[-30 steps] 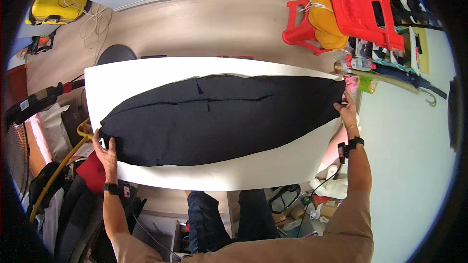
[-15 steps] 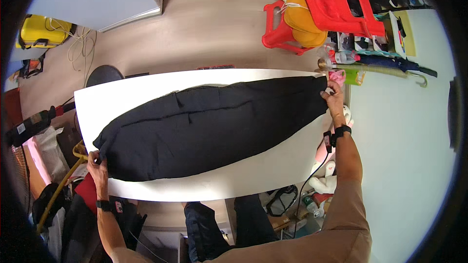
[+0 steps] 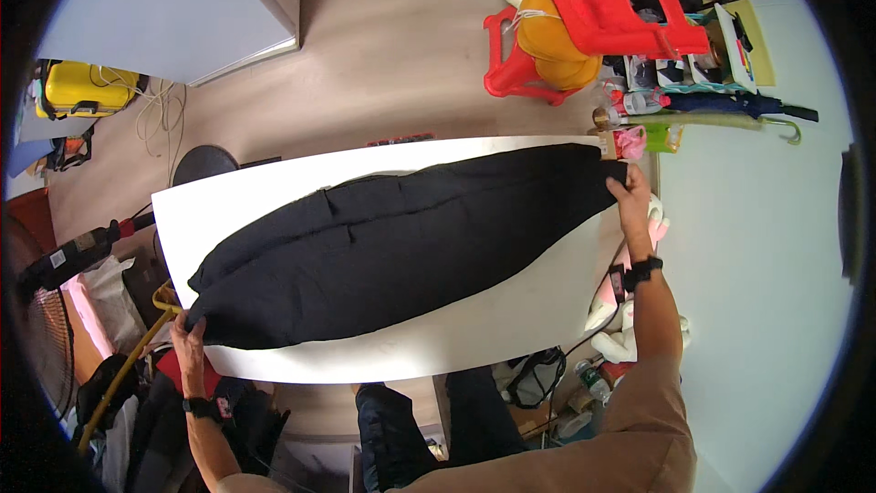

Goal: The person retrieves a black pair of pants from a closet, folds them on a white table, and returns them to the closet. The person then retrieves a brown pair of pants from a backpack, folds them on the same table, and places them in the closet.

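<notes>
Black trousers (image 3: 392, 246) lie stretched lengthwise across the white tabletop (image 3: 274, 356). They are broad at the left end and taper to the right, with a seam and small flap-like folds along the middle. My left hand (image 3: 189, 347) pinches the near corner of the broad end, at the table's left edge. At the narrow end my right hand (image 3: 636, 201) grips a cuff, thumb on top of the cloth. The other cuff lies a little farther back on the table. Each wrist carries a black band.
Red plastic stools (image 3: 625, 5) with an orange cushion (image 3: 552, 41) stand at the far right. Beyond the table's right end are bottles, umbrellas (image 3: 730, 105) and plush toys (image 3: 620, 342). A yellow case (image 3: 87, 89) sits far left; a fan (image 3: 41, 319) and bags crowd the near left.
My right hand has drawn one cuff nearer to me, away from the other cuff. At the broad end my left hand has shifted slightly nearer, and the cloth layers there have spread apart.
</notes>
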Demonstrator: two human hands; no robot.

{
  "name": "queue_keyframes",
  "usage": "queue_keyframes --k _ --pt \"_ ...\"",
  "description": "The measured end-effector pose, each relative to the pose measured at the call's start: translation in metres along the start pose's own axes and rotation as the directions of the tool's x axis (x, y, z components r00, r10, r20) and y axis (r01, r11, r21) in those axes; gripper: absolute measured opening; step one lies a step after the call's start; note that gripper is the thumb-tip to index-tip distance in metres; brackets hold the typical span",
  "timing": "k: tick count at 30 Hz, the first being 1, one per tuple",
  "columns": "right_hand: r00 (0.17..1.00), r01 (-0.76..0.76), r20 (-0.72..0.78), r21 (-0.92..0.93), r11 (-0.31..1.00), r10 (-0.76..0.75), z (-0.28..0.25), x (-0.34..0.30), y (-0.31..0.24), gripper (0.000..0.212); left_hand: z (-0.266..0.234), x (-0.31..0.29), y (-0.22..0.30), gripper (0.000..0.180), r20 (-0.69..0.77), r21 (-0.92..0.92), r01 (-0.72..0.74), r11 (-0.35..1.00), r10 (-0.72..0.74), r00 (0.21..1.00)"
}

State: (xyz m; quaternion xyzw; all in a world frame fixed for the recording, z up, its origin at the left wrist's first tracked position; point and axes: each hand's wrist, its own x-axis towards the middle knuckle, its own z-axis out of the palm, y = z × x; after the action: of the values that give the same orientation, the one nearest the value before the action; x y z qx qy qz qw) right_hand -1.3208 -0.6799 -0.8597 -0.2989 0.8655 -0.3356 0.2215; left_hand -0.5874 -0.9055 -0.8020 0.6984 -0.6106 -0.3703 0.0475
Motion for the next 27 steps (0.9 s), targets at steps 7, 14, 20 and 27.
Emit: queue_keyframes --k 7,14,20,27 --pt "0.993 0.092 -0.098 0.329 0.94 -0.062 -0.064 -0.033 -0.018 0.014 -0.044 -0.017 -0.026 0.02 -0.003 -0.337 0.024 0.941 -0.027 1.0" --pt "0.996 -0.082 0.06 0.255 0.963 0.069 -0.006 0.036 0.036 0.013 -0.013 0.064 -0.03 0.022 -0.023 -0.144 0.04 0.989 -0.044 0.999" --pt "0.993 0.002 -0.114 -0.071 0.998 -0.01 0.049 0.038 0.063 0.03 0.044 0.071 -0.075 0.056 -0.275 -0.25 0.034 0.968 -0.105 0.956" --pt "1.0 0.027 -0.006 0.078 0.997 -0.026 0.034 0.017 0.057 0.04 0.047 0.064 -0.058 0.07 -0.178 -0.336 0.212 0.918 -0.283 0.943"
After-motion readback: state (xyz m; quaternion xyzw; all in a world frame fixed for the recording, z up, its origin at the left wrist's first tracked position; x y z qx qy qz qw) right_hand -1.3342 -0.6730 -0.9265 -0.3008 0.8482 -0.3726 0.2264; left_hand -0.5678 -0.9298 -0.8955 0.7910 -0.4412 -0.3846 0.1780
